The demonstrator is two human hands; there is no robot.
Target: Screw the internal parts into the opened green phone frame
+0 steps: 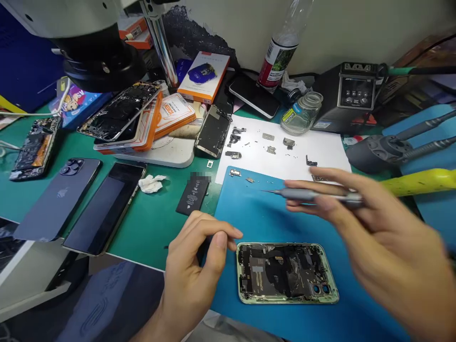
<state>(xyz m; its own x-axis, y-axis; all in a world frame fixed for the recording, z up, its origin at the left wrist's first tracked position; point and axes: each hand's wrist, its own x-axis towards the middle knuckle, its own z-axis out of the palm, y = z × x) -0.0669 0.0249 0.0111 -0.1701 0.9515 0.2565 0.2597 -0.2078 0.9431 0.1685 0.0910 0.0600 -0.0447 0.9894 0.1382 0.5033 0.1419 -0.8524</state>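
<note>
My right hand is closed around a slim grey precision screwdriver, its thin tip pointing left above the blue mat. Below it, on the mat, lies an opened phone housing with a pale green frame and bare dark insides, two camera rings at its lower right. My left hand hovers by the housing's upper left corner. Its fingers are curled in toward the thumb, and nothing shows between them. A small metal part and a speaker-like piece lie near the mat's upper edge.
White paper behind the mat bears several small phone parts. A black battery and a dark phone lie to the left. Farther back stand a glass jar, a plastic bottle and a black control box. A microscope overhangs the upper left.
</note>
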